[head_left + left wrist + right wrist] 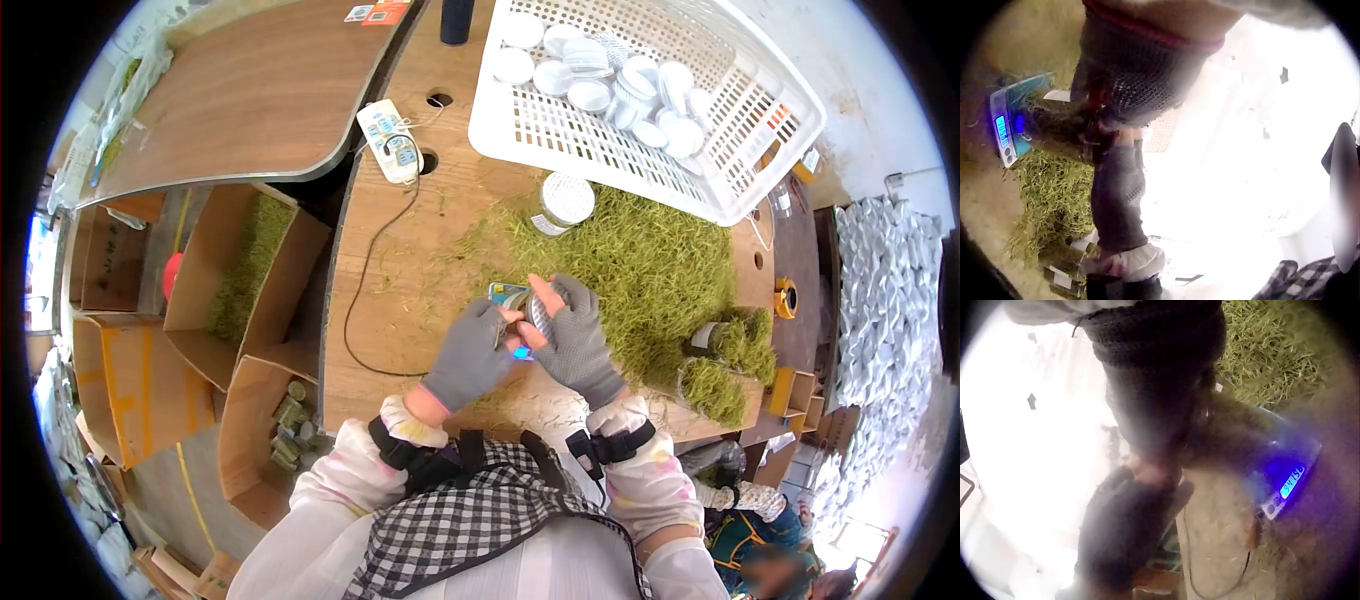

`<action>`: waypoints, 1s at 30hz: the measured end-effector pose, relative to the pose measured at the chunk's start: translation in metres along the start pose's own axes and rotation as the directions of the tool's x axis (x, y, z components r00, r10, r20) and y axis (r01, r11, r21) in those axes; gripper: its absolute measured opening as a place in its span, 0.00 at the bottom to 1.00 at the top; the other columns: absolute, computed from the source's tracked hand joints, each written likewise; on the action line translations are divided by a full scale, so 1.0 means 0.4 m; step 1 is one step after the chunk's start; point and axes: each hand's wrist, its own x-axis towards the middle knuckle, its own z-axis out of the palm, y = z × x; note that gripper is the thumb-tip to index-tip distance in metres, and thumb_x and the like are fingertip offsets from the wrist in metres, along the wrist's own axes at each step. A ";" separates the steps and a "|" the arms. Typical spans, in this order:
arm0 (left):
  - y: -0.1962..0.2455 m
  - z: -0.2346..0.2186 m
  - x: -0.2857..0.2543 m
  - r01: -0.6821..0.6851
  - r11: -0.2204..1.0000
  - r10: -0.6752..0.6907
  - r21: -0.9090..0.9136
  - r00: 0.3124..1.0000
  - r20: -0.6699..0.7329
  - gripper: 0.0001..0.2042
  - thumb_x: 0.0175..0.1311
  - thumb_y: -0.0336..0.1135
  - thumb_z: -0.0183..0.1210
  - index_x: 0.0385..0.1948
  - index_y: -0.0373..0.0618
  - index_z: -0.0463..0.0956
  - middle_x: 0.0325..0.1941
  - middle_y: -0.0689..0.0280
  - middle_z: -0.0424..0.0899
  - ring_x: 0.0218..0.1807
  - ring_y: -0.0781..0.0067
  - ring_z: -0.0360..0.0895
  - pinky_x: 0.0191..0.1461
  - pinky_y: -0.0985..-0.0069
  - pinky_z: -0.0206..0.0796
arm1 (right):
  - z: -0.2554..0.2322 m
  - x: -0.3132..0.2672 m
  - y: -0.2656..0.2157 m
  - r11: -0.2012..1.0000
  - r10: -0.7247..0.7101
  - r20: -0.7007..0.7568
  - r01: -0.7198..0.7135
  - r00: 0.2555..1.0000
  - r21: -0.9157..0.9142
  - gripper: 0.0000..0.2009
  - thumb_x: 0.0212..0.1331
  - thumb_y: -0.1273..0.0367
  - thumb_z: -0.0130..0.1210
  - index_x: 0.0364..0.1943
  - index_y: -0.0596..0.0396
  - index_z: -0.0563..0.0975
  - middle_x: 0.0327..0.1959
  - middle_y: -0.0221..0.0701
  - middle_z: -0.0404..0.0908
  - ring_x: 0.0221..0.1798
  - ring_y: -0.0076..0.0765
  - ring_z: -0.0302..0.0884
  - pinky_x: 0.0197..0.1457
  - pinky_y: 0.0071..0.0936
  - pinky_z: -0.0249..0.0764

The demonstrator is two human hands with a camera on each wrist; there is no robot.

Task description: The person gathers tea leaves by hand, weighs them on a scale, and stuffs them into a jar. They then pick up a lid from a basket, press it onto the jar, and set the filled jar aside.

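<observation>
In the head view, both hands meet over the table's front half, in grey gloves with bare fingertips. The left hand (468,352) grips a clear jar (1054,128) of dried green plant material, tipped on its side. At the jar's end, the right hand (578,342) holds the pale round lid (541,318) between thumb and fingers. A small digital scale (1002,128) with a lit blue display lies just beyond the jar. Gloves and fingers hide part of the jar. The right wrist view is blurred around the hands.
Loose dried green stems (650,270) cover the table's right side. A lidded jar (562,203) stands at their far edge; filled jars (712,390) stand front right. A white basket (640,185) holds lids. A power strip (390,140) trails a cable. Cardboard boxes (140,380) stand left.
</observation>
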 end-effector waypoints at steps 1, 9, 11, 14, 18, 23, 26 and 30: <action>0.002 -0.014 0.001 -0.002 1.000 0.002 0.005 1.000 -0.004 0.08 0.58 0.27 0.63 0.40 0.42 0.79 0.41 0.53 0.81 0.39 0.51 0.83 0.43 0.61 0.74 | 0.004 0.002 -0.004 1.000 0.001 -0.030 -0.001 1.000 0.011 0.32 0.61 0.57 0.64 0.70 0.51 0.72 0.63 0.56 0.68 0.62 0.64 0.67 0.67 0.54 0.67; -0.066 -0.014 -0.020 0.277 0.895 -0.274 -0.350 0.960 0.058 0.10 0.68 0.26 0.59 0.48 0.39 0.75 0.46 0.59 0.84 0.45 0.65 0.84 0.51 0.69 0.76 | -0.001 0.020 -0.057 0.967 -0.108 0.055 0.118 0.993 -0.224 0.33 0.58 0.56 0.68 0.69 0.46 0.73 0.61 0.53 0.69 0.58 0.63 0.70 0.64 0.54 0.69; -0.104 -0.026 -0.027 0.265 0.892 -0.249 -0.365 0.964 0.090 0.12 0.69 0.27 0.59 0.51 0.39 0.73 0.48 0.61 0.83 0.48 0.69 0.83 0.53 0.69 0.76 | 0.005 0.012 -0.056 0.952 -0.165 0.068 0.177 0.984 -0.249 0.32 0.57 0.57 0.68 0.67 0.44 0.74 0.60 0.52 0.69 0.57 0.62 0.70 0.63 0.54 0.70; -0.123 -0.052 -0.024 0.233 0.917 -0.223 -0.323 0.972 0.069 0.15 0.71 0.30 0.59 0.57 0.39 0.71 0.53 0.61 0.82 0.54 0.72 0.80 0.57 0.70 0.75 | 0.013 0.019 -0.041 0.960 -0.128 0.101 0.149 0.987 -0.236 0.30 0.56 0.57 0.69 0.65 0.42 0.75 0.60 0.50 0.69 0.58 0.63 0.70 0.62 0.54 0.72; -0.077 -0.080 -0.012 0.417 0.719 -0.502 -0.556 0.865 -0.002 0.20 0.77 0.40 0.54 0.63 0.41 0.70 0.59 0.58 0.80 0.58 0.67 0.79 0.60 0.67 0.75 | -0.010 0.026 -0.087 0.995 -0.017 -0.010 0.018 1.000 0.102 0.32 0.55 0.60 0.70 0.65 0.46 0.72 0.61 0.50 0.68 0.62 0.63 0.70 0.65 0.50 0.71; 0.024 -0.087 -0.026 0.464 0.040 -0.449 -0.885 0.800 0.399 0.22 0.78 0.51 0.46 0.62 0.46 0.74 0.56 0.64 0.82 0.55 0.64 0.82 0.51 0.61 0.81 | -0.012 -0.008 -0.158 0.935 0.095 -0.212 -0.014 0.973 0.355 0.37 0.54 0.61 0.72 0.68 0.51 0.67 0.64 0.49 0.64 0.64 0.55 0.69 0.68 0.46 0.68; 0.048 -0.060 -0.036 0.447 0.098 -0.477 -0.889 0.805 0.352 0.24 0.79 0.50 0.44 0.63 0.41 0.71 0.59 0.60 0.81 0.58 0.65 0.81 0.56 0.62 0.79 | -0.025 -0.020 -0.148 0.903 0.162 -0.218 -0.056 0.962 0.426 0.37 0.55 0.60 0.71 0.68 0.53 0.67 0.63 0.47 0.64 0.64 0.52 0.69 0.69 0.45 0.68; 0.092 -0.073 -0.034 0.424 0.130 -0.455 -0.896 0.828 0.326 0.23 0.79 0.51 0.44 0.61 0.43 0.73 0.55 0.62 0.83 0.55 0.67 0.82 0.56 0.65 0.79 | -0.098 -0.018 -0.160 0.844 0.171 -0.150 -0.066 0.974 0.533 0.29 0.66 0.60 0.63 0.67 0.53 0.67 0.61 0.41 0.67 0.62 0.42 0.69 0.68 0.41 0.68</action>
